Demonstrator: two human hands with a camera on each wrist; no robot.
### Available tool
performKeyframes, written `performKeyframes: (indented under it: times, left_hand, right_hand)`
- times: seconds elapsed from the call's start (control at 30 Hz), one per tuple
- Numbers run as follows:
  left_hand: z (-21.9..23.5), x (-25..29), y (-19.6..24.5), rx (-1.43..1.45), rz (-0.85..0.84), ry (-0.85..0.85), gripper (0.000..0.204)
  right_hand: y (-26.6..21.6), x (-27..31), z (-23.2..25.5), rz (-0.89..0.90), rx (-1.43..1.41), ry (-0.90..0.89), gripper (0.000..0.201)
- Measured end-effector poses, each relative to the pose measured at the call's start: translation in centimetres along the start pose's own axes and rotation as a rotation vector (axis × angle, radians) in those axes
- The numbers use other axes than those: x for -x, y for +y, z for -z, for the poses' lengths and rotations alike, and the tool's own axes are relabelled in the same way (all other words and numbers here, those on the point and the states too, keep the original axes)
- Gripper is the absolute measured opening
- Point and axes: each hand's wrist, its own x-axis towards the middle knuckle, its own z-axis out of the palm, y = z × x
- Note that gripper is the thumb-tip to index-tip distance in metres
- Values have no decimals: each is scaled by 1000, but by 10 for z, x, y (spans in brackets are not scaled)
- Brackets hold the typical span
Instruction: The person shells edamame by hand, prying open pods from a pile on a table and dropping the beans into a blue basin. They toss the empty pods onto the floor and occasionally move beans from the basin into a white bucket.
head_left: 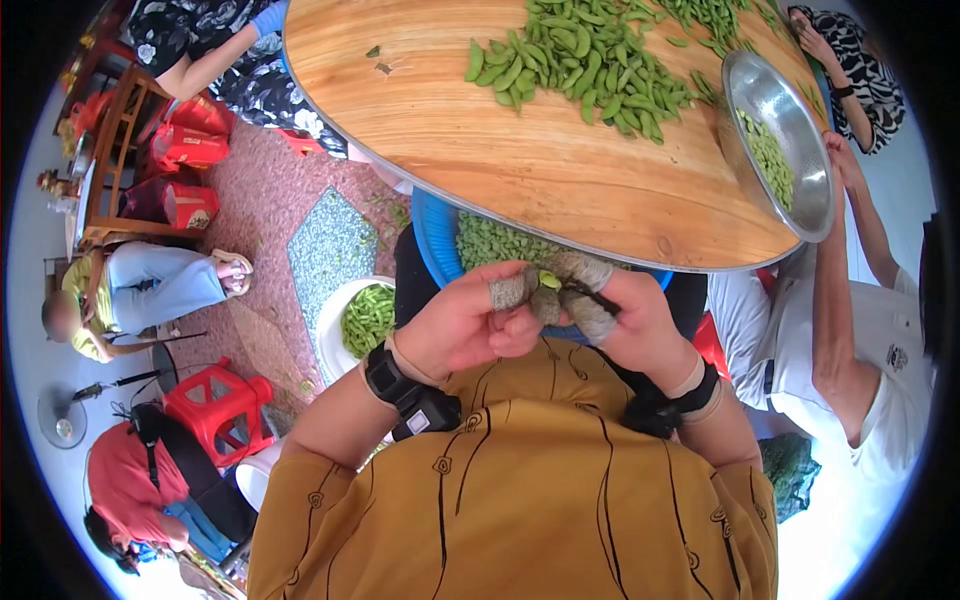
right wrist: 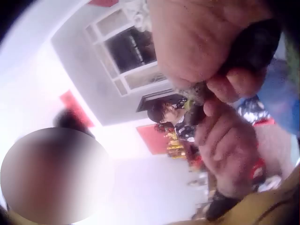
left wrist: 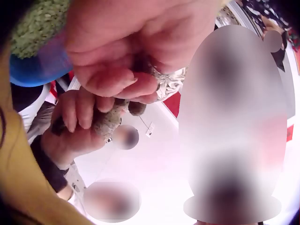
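Note:
In the head view my left hand [head_left: 465, 322] and right hand [head_left: 640, 312] meet in front of the body, over the near edge of a blue basin [head_left: 430, 235]. A green soybean pod [head_left: 549, 280] is pinched between their fingertips. Grey wrappings cover the thumb and some fingers on both hands. The right hand also has a dark, narrow thing [head_left: 597, 299] across its fingers; its kind cannot be told. Shelled green beans [head_left: 500, 242] lie in the basin. From the right wrist view, the pod [right wrist: 189, 105] shows as a small green patch between the wrapped fingertips.
A round wooden table [head_left: 420, 130] carries a heap of soybean pods [head_left: 590, 75]. Another person's hand holds a tilted metal bowl [head_left: 735, 130] of shelled beans at its right edge. A white bucket [head_left: 330, 335] of pods and a red stool [head_left: 215, 405] stand to the left.

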Motion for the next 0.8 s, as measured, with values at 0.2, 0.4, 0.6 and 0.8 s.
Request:
performKeyframes:
  times: [0.2, 0.4, 0.6, 0.8]
  left_hand:
    - [18, -1, 2, -247, 178, 338, 18]
    - [14, 0, 3, -370, 181, 248, 19]
    - [26, 9, -1, -287, 291, 105, 21]
    - [22, 14, 5, -454, 262, 276, 15]
  right_hand:
    - [3, 7, 8, -168, 321, -120, 27]
    - [-9, -4, 11, -567, -175, -130, 21]
    - [-2, -8, 10, -369, -31, -227, 16]
    - [-16, -7, -12, -19, 755, -207, 22]
